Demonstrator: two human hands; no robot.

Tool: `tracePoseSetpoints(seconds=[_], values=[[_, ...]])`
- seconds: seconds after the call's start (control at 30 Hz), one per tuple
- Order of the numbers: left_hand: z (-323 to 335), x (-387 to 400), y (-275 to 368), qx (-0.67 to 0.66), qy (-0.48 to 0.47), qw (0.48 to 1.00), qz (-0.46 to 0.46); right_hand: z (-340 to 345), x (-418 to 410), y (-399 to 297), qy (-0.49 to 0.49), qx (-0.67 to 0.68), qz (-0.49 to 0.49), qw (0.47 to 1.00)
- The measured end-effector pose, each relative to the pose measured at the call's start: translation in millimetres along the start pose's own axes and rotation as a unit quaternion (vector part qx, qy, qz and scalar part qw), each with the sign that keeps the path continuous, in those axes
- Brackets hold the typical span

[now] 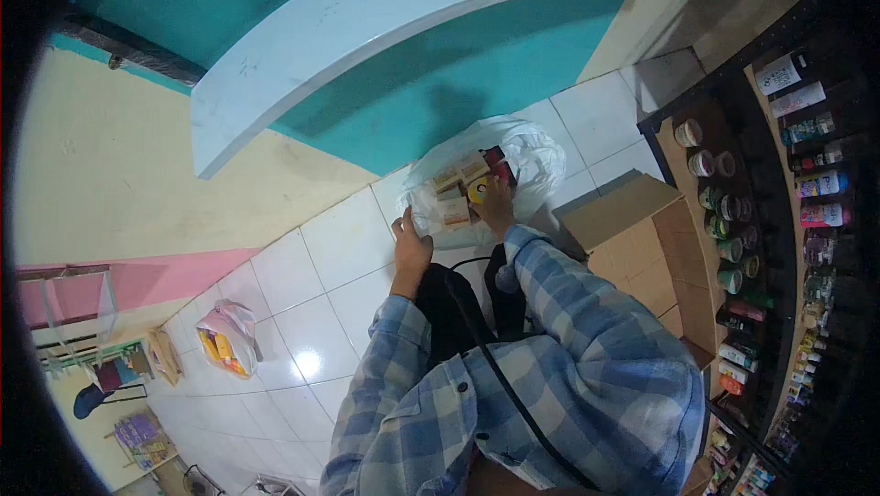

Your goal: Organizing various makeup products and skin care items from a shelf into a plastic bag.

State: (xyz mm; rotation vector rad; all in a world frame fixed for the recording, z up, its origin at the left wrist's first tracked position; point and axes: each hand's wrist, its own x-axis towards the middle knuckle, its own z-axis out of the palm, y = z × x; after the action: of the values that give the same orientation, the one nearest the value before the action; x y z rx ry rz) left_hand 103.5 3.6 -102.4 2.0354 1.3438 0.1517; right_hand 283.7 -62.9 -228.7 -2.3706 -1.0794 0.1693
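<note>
A white plastic bag (543, 152) lies spread wide on the tiled floor before me. Within it sit several small cartons, among them a white and orange box (454, 213), a pale box (474, 167) and a dark red box (493, 155). My right hand (496, 206) reaches into the bag, its fingers at a round yellow item (478, 189); whether they grip it I cannot tell. My left hand (412, 243) is at the bag's near left edge, fingers against the plastic; its hold there is unclear.
An open cardboard box (629, 248) stands right of my knees. Shelves of bottles and jars (732, 248) line the right side. A curved white counter (412, 11) juts out above the bag. Another bag with yellow items (227, 341) stands at the left.
</note>
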Motion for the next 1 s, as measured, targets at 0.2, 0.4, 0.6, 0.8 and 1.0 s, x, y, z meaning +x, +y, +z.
tracePoseSetpoints(seconds=[0.2, 0.4, 0.6, 0.8, 1.0], values=[[-1.2, 1.2, -5.9, 0.006, -0.002, 1.000, -0.005, -1.0, 1.4, -7.9, -0.073, 0.062, 0.019, 0.995], [4.5, 11.5, 2.8, -0.001, -0.015, 1.000, -0.021, 2.9, 4.4, 20.6, -0.105, 0.115, 0.080, 0.985], [-1.6, 7.3, -22.5, 0.028, 0.026, 0.999, -0.008, -34.6, 10.6, -4.7, -0.093, 0.217, -0.004, 0.972], [5.0, 7.7, -9.7, -0.012, 0.007, 1.000, 0.018, -88.6, 37.7, 5.0, 0.034, 0.334, -0.002, 0.942], [9.0, 12.1, -10.3, -0.033, 0.008, 0.999, 0.029, -198.0, 72.5, -29.6, 0.142, 0.381, -0.003, 0.914]])
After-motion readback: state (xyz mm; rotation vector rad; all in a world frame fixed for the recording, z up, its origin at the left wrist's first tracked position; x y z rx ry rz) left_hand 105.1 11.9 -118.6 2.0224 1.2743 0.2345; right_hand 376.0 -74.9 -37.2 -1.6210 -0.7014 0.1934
